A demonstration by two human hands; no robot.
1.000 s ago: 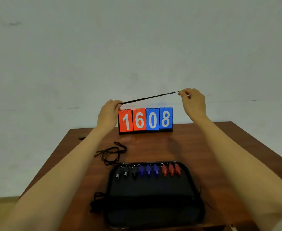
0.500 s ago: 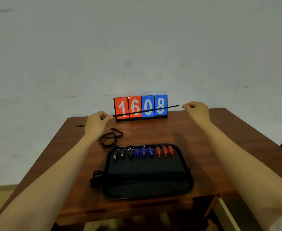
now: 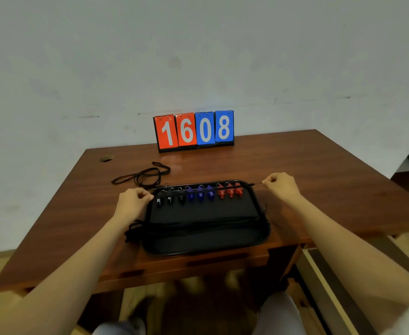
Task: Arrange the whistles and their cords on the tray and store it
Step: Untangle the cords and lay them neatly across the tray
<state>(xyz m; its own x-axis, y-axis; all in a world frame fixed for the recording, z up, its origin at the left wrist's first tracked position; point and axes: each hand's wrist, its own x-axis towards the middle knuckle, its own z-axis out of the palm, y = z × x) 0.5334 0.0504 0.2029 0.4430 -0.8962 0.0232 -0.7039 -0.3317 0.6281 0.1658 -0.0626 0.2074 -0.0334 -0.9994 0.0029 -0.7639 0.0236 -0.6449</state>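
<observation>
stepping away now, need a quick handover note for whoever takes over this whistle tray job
Left hand and right hand each pinch one end of a black cord, stretched taut over the whistles.
Done: nine whistles (black, blue, red) line the far edge of the tray; laid cords cross its middle.
Left: set this cord down, add the loose cords from the table, store the tray.

Black rectangular tray [image 3: 205,247] at the desk's [image 3: 319,180] 6 o'clock edge, along its 12 o'clock rim a row of three black whistles [image 3: 169,200], three blue whistles [image 3: 200,195], three red whistles [image 3: 230,191], taut black cord [image 3: 254,184] stretched over them, pinched at both ends, cord bundle [image 3: 133,232] spilling past the tray's 9 o'clock rim, loose cords [image 3: 141,176] at 11 o'clock
</observation>
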